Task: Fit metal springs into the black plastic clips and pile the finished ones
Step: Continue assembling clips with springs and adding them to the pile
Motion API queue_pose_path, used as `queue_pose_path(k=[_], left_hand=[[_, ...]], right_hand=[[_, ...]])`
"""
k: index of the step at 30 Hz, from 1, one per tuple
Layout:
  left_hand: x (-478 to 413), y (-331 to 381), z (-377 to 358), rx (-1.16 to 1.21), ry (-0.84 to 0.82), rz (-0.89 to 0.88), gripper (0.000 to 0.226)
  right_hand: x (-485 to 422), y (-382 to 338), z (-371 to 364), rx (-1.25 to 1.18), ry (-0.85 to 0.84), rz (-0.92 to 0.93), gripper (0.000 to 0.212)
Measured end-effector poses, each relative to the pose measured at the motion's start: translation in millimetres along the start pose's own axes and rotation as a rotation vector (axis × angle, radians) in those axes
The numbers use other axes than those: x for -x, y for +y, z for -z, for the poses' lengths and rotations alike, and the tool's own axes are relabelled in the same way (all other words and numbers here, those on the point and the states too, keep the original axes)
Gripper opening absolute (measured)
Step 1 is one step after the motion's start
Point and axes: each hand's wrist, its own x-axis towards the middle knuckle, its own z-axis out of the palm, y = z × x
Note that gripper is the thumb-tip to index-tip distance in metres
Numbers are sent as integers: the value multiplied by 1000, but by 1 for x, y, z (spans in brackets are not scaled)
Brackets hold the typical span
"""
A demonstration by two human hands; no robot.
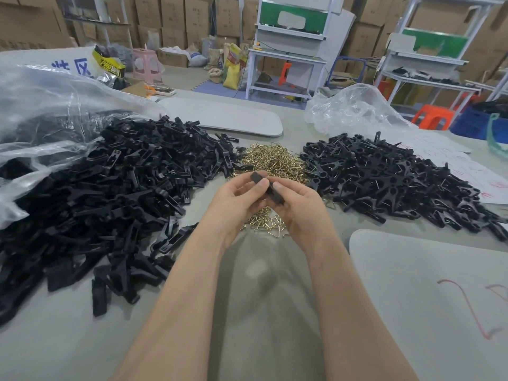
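Spreading across the grey table (261, 312) are three mounds of stock. The biggest, a heap of loose black clip parts (110, 188), takes up the whole left side and runs back into the mouth of a clear plastic bag (41, 105). On the right lies the pile of assembled clips (384, 177), somewhat smaller, with thin wire showing on many of them. A grey board (426, 298) lies flat on the near right part of the table, marked with a red scribble.

Between the two black mounds, and touching both at its far end, sits a much smaller mound of brass-coloured springs (272, 160). It trails toward the person and passes under the hands.

Both bare forearms reach in from the near edge and meet at the middle. The left hand (233, 202) and the right hand (299, 207) are held close together just above the near part of the springs, their fingers (261, 184) curled inward — both thumbs press on one black clip (268, 187). The clip lies slanted between the hands, its upper end toward the left thumb and its lower end tucked into the right palm. Whether a spring is already seated in it cannot be told.
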Motion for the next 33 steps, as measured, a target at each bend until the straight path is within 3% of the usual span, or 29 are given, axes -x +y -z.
queue_pose_path(k=[3, 5, 7, 9, 13, 18, 22, 28, 33], left_hand=[[0, 1, -2, 2, 66, 18, 8], [0, 4, 1, 140, 146, 38, 4], [-1, 9, 6, 370, 224, 75, 4], [-2, 12, 12, 561, 287, 113, 8], [0, 9, 8, 688, 364, 156, 5], [-1, -1, 4, 746, 385, 146, 10], [-6, -9, 7, 612, 331, 139, 9], [-11, -16, 11, 512, 312, 91, 9], [-12, -18, 6, 382, 347, 26, 5]], right_hand=[[-3, 0, 1, -117, 83, -59, 9], [-5, 2, 3, -10, 159, -18, 5], [-5, 6, 7, 433, 228, 103, 5], [-3, 9, 9, 919, 160, 153, 13], [-4, 23, 3, 1406, -57, -33, 38], [-9, 34, 0, 1338, 91, 182, 16], [-8, 37, 5, 1187, 190, 319, 17], [-12, 37, 11, 936, 228, 280, 16], [-13, 35, 15, 961, 267, 382, 10]])
